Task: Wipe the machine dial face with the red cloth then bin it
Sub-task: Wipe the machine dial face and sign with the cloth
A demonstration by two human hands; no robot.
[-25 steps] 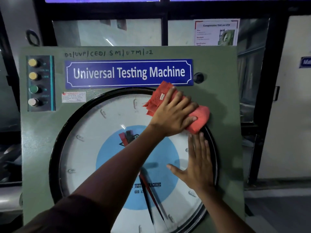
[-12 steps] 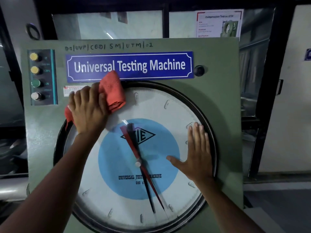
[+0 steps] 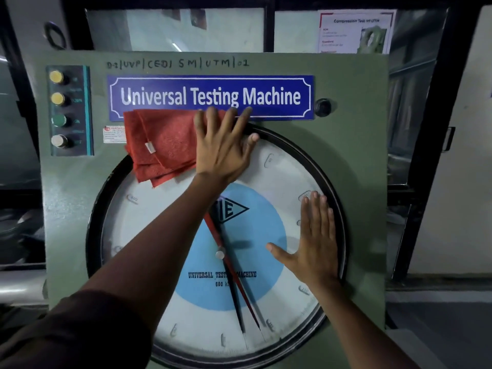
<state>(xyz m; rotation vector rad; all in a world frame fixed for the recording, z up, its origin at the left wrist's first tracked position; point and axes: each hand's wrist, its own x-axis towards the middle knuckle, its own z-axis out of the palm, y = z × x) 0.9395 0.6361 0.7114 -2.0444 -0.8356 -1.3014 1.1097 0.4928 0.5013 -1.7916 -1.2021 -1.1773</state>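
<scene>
The round dial face, white with a blue centre and a black rim, fills the front of a green machine panel. My left hand lies flat at the top of the dial, fingers spread, pressing the edge of the red cloth against the glass and panel. The cloth trails out to the left of that hand, over the dial's upper left rim. My right hand rests flat and open on the right side of the dial, holding nothing. No bin is in view.
A blue "Universal Testing Machine" nameplate sits just above the cloth. A column of round buttons lines the panel's left edge, and a black knob is right of the nameplate. Windows and a paper notice are behind the machine.
My left hand swept the cloth from the dial's upper right to its upper left, then came back toward top centre with the cloth trailing left. The right hand stayed put.
</scene>
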